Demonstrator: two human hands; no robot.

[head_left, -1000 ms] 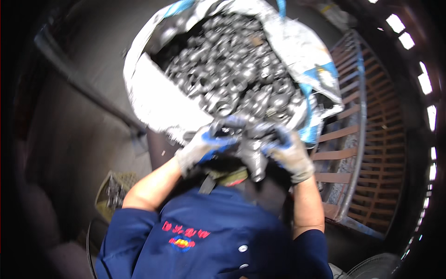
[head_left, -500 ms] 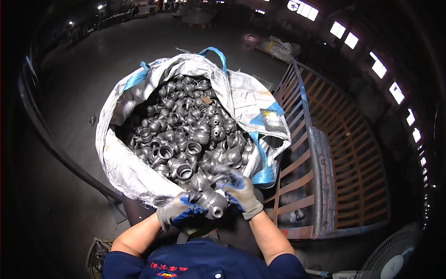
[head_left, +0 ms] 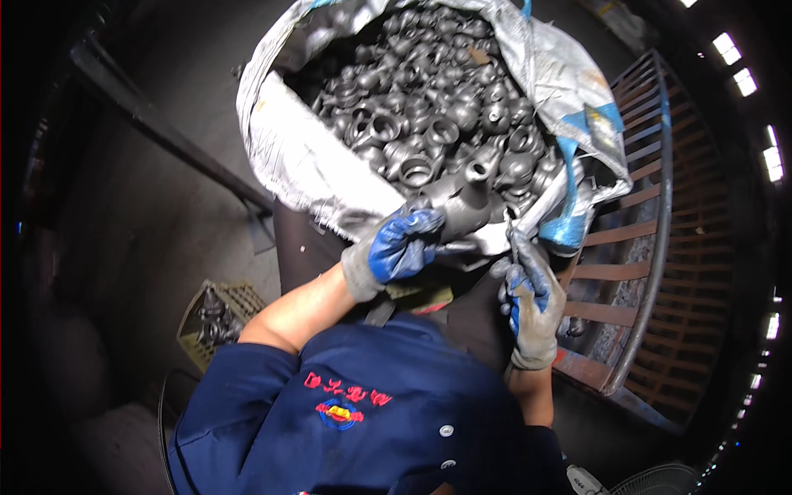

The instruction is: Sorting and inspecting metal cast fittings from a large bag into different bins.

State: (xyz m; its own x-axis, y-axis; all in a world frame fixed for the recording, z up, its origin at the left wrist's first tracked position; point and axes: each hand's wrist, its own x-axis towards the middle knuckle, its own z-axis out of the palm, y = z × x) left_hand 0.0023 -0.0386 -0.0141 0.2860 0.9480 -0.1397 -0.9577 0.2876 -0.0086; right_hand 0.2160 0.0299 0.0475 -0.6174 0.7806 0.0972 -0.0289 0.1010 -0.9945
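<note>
My left hand (head_left: 402, 246), in a grey and blue work glove, is closed round a dark grey metal casting (head_left: 464, 206). This casting is rounded, with a short hollow neck pointing up and away from me. It is held over the near rim of a large white woven bulk bag (head_left: 309, 161). Many similar grey castings (head_left: 412, 124) lie heaped inside the bag. To the right of the held casting and apart from it, my gloved right hand (head_left: 530, 285) has its fingers drawn together, pointing up toward the bag's rim. What its fingertips hold, if anything, I cannot make out.
Blue straps (head_left: 568, 194) hang from the bag's right side. Beyond them stands a rusty slatted metal rack (head_left: 627, 235). A plastic crate (head_left: 247, 301) with dark parts sits at lower left. A dark metal bar (head_left: 165, 124) runs along the left, and a fan (head_left: 652, 478) shows at the bottom right.
The view has shifted, so the bag sits higher and further right. My right hand has moved away from the casting to its right. The casting's neck now points upward instead of toward me.
</note>
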